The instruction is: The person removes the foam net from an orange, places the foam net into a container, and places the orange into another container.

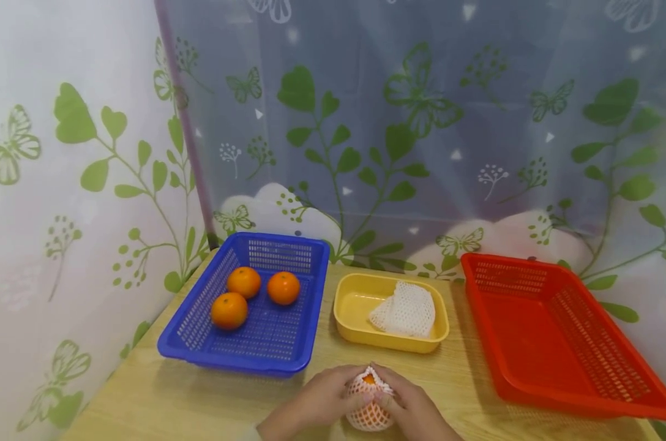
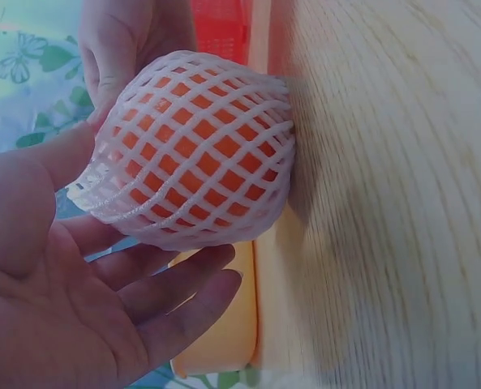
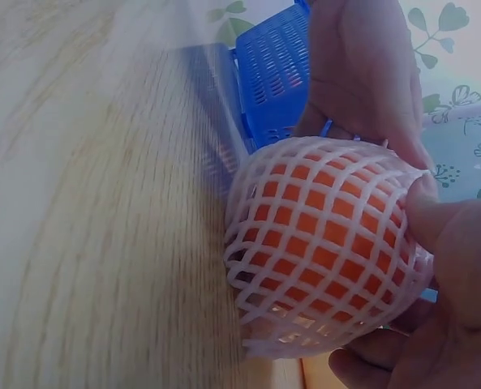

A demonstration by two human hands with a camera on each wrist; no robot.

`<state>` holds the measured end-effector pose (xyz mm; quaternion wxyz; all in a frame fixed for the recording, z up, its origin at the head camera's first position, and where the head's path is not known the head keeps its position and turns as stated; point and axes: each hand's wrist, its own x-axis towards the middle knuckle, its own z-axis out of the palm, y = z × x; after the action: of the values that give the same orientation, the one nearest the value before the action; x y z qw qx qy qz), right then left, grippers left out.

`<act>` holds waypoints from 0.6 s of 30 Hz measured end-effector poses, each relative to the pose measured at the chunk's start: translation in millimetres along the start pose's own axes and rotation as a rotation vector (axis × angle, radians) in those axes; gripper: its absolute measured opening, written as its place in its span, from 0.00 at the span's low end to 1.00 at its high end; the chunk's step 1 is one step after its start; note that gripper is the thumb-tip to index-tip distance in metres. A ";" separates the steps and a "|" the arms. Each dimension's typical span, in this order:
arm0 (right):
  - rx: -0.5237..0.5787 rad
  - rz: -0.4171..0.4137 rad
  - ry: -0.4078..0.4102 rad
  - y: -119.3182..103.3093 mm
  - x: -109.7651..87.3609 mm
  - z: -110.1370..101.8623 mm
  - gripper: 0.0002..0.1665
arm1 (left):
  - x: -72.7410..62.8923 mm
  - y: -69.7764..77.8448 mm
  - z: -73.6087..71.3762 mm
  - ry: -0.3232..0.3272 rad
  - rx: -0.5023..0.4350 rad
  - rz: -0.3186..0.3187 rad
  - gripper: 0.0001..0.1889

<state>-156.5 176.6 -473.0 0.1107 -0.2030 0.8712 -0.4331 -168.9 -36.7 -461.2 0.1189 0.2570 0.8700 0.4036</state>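
Observation:
An orange (image 2: 193,147) sits inside a white foam net (image 1: 368,419) low at the front of the table. Its skin shows through the mesh and at the opening on top. My left hand (image 1: 329,392) grips the net's upper part from the left, the thumb near the rim and the other fingers along the far side. From the right, my right hand (image 1: 414,405) pinches the same upper part, thumb close to the other thumb. In both wrist views the net's lower end is right at the wooden tabletop (image 2: 386,194).
A blue basket (image 1: 234,362) at the left holds three oranges (image 1: 243,283). Behind my hands stands a yellow tray (image 1: 360,335) with white foam nets (image 1: 410,309) in its right half. The red basket (image 1: 537,334) is at the right. A patterned curtain (image 1: 344,122) hangs behind the table.

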 end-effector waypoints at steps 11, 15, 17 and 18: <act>0.093 0.042 -0.037 -0.6 0.6 1.0 0.37 | -1.7 -1.0 1.7 0.035 0.102 0.016 0.23; 0.137 0.070 -0.070 -1.3 -0.1 -1.7 0.38 | -0.1 -2.6 5.5 0.088 0.189 0.079 0.24; 0.161 0.066 -0.088 -1.6 0.4 -2.1 0.40 | 0.3 -2.4 7.2 0.122 0.224 0.092 0.24; 0.171 0.059 -0.096 -1.4 0.8 -1.9 0.41 | 0.1 -2.0 7.7 0.133 0.235 0.089 0.24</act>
<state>-157.5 176.8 -470.8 0.1820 -0.1876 0.8302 -0.4923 -166.6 -32.9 -467.7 0.0120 0.2803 0.9050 0.3198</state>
